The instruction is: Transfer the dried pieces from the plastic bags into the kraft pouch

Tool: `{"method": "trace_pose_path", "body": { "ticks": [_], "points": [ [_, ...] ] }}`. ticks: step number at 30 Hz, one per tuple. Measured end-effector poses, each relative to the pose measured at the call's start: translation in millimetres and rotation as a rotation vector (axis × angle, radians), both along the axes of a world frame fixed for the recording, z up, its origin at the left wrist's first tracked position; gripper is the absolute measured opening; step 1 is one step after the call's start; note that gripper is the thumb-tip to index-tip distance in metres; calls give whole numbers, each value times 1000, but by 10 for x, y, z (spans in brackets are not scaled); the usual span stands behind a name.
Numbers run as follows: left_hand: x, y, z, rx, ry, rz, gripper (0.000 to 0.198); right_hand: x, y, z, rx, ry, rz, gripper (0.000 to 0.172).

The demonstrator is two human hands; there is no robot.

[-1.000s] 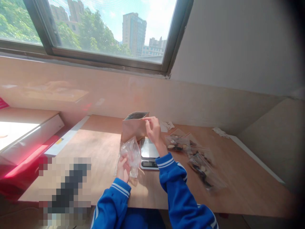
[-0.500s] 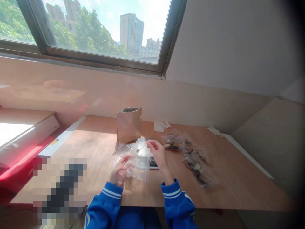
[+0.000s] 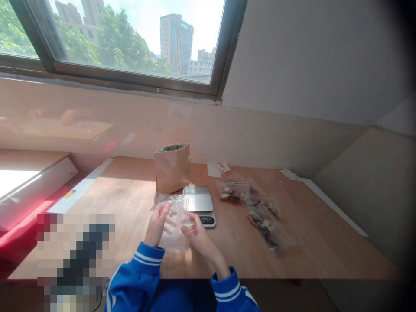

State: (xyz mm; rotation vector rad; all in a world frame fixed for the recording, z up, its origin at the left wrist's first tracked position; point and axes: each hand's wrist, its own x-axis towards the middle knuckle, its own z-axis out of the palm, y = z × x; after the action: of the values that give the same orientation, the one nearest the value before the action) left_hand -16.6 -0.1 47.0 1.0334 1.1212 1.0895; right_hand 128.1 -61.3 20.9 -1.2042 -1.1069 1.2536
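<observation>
My left hand (image 3: 158, 224) and my right hand (image 3: 196, 234) both hold an empty clear zip bag (image 3: 175, 216) just above the wooden table (image 3: 325, 242). The fingers of each hand pinch the bag's edges from either side. Right behind the bag lies a small silver digital scale (image 3: 199, 203). A brown paper pouch (image 3: 172, 168) stands upright and open behind the scale, with dark contents showing at its mouth.
Several clear filled bags (image 3: 260, 212) with dark and pale pieces lie to the right of the scale. White paper scraps (image 3: 218, 169) sit near the back wall. A window runs above the ledge. A blurred-out area covers the lower left.
My right hand left the pouch's rim and came down to the clear bag, which both hands now hold. The bag was spread out, then drawn nearer to me and to the left of the scale.
</observation>
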Motion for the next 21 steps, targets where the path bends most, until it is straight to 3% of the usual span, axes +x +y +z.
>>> {"method": "trace_pose_path", "body": {
  "ticks": [4, 10, 14, 18, 21],
  "points": [
    [-16, -48, -36, 40, 80, 49, 35, -63, -79, -147, -101, 56, 82, 48],
    [-128, 40, 8, 122, 196, 196, 36, -54, -54, -73, -101, 135, 143, 43],
    [-191, 133, 4, 104, 109, 103, 45, -125, -7, -95, -43, 154, -50, 40],
    [-205, 47, -122, 10, 150, -1, 51, -219, 38, -184, 28, 146, -307, 36],
    [-201, -58, -229, -17, 251, -152, 50, -237, 44, -245, -5, 143, -317, 34]
  ]
}}
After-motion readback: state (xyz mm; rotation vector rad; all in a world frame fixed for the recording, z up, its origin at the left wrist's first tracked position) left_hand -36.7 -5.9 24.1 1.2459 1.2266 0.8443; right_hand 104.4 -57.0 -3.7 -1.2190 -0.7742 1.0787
